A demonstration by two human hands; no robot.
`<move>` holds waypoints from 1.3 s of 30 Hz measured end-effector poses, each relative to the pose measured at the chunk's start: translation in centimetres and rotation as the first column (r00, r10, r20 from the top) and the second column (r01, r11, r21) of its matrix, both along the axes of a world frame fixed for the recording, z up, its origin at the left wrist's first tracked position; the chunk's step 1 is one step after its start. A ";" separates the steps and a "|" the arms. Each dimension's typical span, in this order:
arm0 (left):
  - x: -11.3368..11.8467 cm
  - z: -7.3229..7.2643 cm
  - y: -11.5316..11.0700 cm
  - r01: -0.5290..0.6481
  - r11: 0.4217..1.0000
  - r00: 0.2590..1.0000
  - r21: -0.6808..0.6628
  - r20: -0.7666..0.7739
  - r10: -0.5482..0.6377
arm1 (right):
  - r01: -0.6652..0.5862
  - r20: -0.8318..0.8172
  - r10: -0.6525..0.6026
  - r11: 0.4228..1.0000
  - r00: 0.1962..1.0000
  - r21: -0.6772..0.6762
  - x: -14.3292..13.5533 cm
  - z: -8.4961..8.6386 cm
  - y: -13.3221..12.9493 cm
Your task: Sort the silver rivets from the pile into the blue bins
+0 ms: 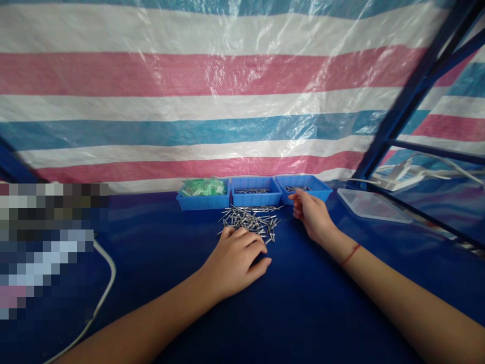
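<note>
A loose pile of silver blind rivets [248, 218] lies on the blue tabletop [303, 308]. My left hand [240, 260] rests palm down at the pile's near edge, fingers apart, the fingertips at the closest rivets. Just in front of the right blue bin [320, 189] is my right hand [311, 215], with its fingers curled together; whatever is between them is hidden. A few rivets [297, 188] show inside that bin. More rivets [252, 191] lie in the middle blue bin [256, 199].
The left blue bin [202, 203] holds green plastic packets [204, 187]. To the right are a clear plastic lid [373, 205], a white power strip [399, 177] and a blue metal frame [405, 108]. A white cable [111, 268] runs along the left. Striped sheeting [189, 76] hangs behind.
</note>
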State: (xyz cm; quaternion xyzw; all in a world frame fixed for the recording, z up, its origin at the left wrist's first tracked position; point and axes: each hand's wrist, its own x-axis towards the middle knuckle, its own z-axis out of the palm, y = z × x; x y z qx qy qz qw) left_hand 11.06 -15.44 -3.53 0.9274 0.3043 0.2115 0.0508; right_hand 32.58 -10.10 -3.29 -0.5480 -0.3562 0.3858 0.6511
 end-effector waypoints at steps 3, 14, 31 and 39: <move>0.1 -0.2 0.1 -0.053 0.998 0.999 -0.016 0.002 0.053 | -0.056 0.054 0.056 0.998 0.997 -0.004 -0.4 -0.1 -0.2; 0.1 -0.8 0.5 -0.201 0.979 0.979 0.023 -0.005 0.201 | -0.439 0.600 0.360 0.898 0.714 -0.017 -2.6 0.1 -2.2; -0.4 -0.5 1.7 -0.123 0.954 0.794 -0.273 0.550 0.260 | -0.652 0.739 0.420 0.757 0.527 0.034 -4.1 0.2 -3.7; -0.6 0.0 1.5 -0.143 0.949 0.805 -0.280 0.526 0.276 | -0.693 0.637 0.529 0.721 0.561 0.012 -4.4 0.0 -3.9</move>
